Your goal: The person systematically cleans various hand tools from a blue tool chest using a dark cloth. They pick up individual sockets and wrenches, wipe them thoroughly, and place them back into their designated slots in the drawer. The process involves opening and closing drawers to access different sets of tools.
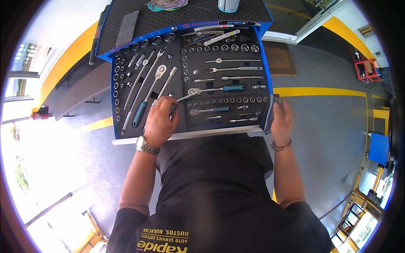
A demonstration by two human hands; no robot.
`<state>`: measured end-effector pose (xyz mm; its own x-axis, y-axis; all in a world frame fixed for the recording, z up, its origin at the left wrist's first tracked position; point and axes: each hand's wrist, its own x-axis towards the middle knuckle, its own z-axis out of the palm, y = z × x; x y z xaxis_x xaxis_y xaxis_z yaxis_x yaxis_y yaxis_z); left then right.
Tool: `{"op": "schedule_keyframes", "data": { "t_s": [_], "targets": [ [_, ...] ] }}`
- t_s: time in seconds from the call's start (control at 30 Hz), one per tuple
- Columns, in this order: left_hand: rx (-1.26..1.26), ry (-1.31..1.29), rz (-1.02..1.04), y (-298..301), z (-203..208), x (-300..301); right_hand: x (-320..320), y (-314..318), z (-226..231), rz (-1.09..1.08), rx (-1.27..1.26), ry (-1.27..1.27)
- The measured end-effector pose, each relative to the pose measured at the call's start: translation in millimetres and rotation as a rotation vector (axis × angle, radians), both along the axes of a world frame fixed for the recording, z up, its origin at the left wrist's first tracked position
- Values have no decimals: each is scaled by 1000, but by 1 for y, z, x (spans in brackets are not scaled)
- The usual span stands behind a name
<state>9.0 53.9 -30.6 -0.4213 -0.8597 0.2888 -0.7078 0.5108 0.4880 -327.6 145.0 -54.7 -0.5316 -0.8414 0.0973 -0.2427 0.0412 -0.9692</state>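
A pulled-out blue tool drawer (190, 135) lies before me, its dark foam insert (179, 55) filled with chrome sockets and wrenches. My left hand (161, 119) is over its front left part, fingers curled down; what they hold is mostly hidden. Beside the fingertips a thin silver rod (185, 97) slants toward a teal-handled ratchet (230, 88). A larger ratchet (140, 113) lies left of this hand. At the drawer's right edge my right hand (282, 122) is closed on a dark grey cloth (268, 118). A small teal-handled ratchet (215, 110) lies between the hands.
On the perforated cabinet top sit a dark phone-like slab (128, 28), a coloured rag (167, 4) and a can (228, 5). Loose tools and a pale marked strip (222, 37) fill the back right compartment. A brown mat (276, 60) lies on the floor at right.
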Motion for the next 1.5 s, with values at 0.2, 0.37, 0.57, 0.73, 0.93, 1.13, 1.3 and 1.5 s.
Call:
{"op": "schedule_keyframes", "data": {
  "t_s": [0.2, 0.37, 0.57, 0.73, 0.93, 1.13, 1.3, 1.5],
  "targets": [
    [61, -268, -37, -21, -17, -27, -3, 1, -2, 27, -16, 39],
    [205, 35, -221, -11, -5, -35, -6, 4, -12, 12, -7, -11],
    [271, -111, -417, 14, -10, -48, -7, 3, -9, 23, -17, 69],
    [351, -235, -375, 9, -7, -39, -7, 1, -2, 42, 31, 35],
    [502, -296, -414, -2, 0, -36, -9, 0, -4, 37, 37, 26],
    [428, -389, -370, -6, 9, -42, -8, -1, -4, 37, 41, -4],
    [465, -297, -375, -8, 0, -38, -4, -2, 2, 46, 34, -40],
    [433, -323, -457, -6, -2, -40, -5, -4, 5, 60, 34, -106]
  ]
}}
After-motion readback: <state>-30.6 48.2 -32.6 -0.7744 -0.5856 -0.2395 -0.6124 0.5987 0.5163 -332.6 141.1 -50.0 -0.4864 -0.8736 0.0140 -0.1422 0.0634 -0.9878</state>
